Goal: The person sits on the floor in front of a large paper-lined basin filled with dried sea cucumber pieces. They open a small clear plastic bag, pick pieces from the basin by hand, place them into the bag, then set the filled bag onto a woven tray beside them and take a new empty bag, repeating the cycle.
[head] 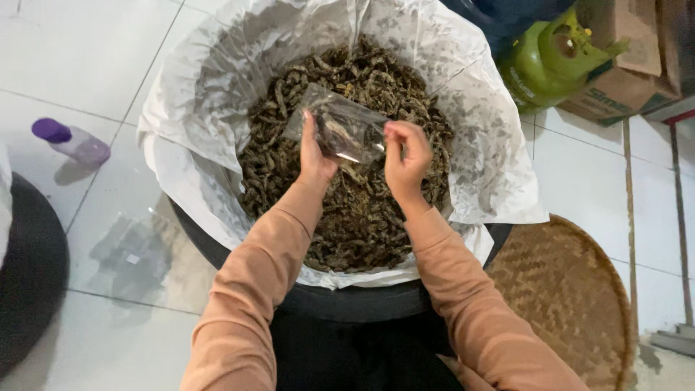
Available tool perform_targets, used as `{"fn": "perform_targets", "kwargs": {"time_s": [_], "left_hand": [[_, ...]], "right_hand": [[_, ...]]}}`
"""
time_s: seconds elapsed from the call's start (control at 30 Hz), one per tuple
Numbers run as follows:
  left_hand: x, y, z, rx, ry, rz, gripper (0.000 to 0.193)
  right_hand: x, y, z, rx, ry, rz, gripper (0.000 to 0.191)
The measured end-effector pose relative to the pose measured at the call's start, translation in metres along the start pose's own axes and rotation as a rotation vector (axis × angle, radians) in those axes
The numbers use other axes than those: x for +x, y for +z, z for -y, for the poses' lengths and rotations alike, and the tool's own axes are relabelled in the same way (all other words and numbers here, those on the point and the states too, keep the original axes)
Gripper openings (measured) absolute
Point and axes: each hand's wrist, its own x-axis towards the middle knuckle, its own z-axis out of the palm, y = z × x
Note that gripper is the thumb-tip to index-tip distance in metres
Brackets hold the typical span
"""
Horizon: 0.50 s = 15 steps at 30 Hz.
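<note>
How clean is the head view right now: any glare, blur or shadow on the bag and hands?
Head view: mostly sharp, evenly lit; a small glint on the clear bag near its lower edge; left hand and right hand crisp; soft shadows on the floor beside the bottle; frame corners darker.

Hands [315,156] [405,156] hold a bag [337,127] above a lined tub [347,300] of dried pieces [355,217]; bottle [72,141] left, woven tray [572,297] right.

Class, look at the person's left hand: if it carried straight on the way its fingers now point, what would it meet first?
The left hand points up and away, already touching the clear plastic bag. Beyond the bag, it would probably meet the heap of dark dried pieces, then the white paper lining; depth is hard to judge.
</note>
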Motion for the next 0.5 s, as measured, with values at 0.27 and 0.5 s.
{"fn": "perform_targets", "kwargs": {"time_s": [0.27, 0.5], "left_hand": [[0.025, -0.021, -0.049, -0.083, 0.257, 0.035, 0.069], [0.015, -0.023, -0.033, -0.015, 0.107, 0.082, 0.061]], "right_hand": [[-0.006, -0.023, -0.067, -0.732, 0.31, 0.528, 0.061], [-0.009, -0.02, -0.078, -0.847, 0.246, 0.586, 0.049]]}}
